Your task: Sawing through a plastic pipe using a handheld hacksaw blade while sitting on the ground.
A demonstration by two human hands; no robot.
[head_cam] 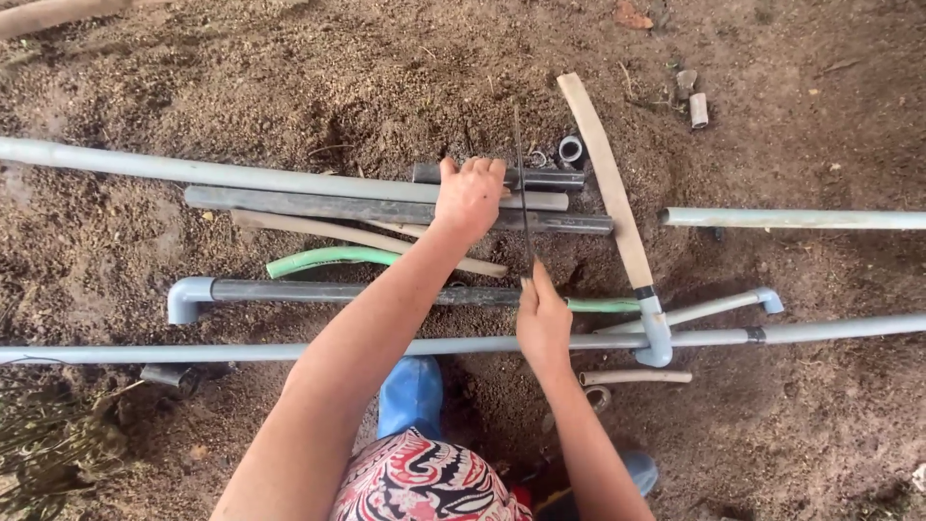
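An outdoor plumbing work site is showing here. Grey pipes [289, 177], an elbow fitting [185, 299] and short offcuts [697, 110] are lying directly on bare, loose soil [386, 68]. Dry plant litter [48, 444] is sitting at one edge.

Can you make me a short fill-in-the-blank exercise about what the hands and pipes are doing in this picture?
1. The left hand presses down on a stack of ____ pipes.
2. The right hand holds a thin saw blade that runs ____ the pipes.
3. The curved hose beside the left forearm is ____ in colour.
4. Everything lies on bare ____.

Missing words: grey; across; green; soil
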